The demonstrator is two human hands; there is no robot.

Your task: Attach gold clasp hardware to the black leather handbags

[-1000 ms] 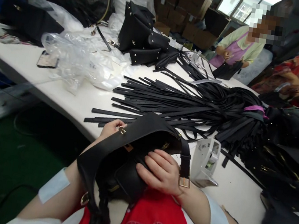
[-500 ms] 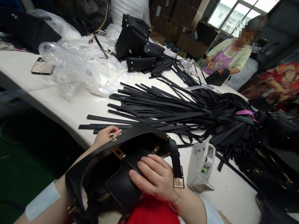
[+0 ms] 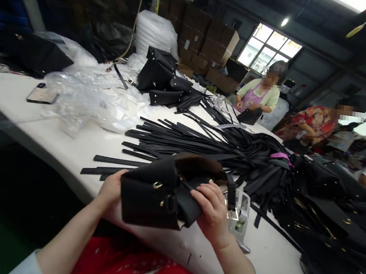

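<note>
A black handbag [image 3: 147, 195] with gold fittings is held up in front of me, above the near edge of the table. My left hand [image 3: 112, 188] grips its left end, the fingertips hidden behind the bag. At the opening on the right, my right hand [image 3: 212, 209] is closed on the bag's edge, fingers reaching over it. A strap with a gold buckle [image 3: 232, 211] hangs at the bag's right side. Just behind that buckle stands a white tape dispenser [image 3: 243, 209], partly covered. Black straps [image 3: 182, 139] lie in a large bundle beyond the bag.
The white table [image 3: 55, 146] carries clear plastic bags [image 3: 86, 100], a phone [image 3: 43, 93] and more black handbags [image 3: 160, 77]. Black bag pieces [image 3: 328, 221] are heaped on the right. Two people work across the table, one in a purple apron [image 3: 253, 97].
The handbag has been lifted off my lap and turned, so its outer side with gold studs faces me. Both hands moved with it. My view has tilted upward.
</note>
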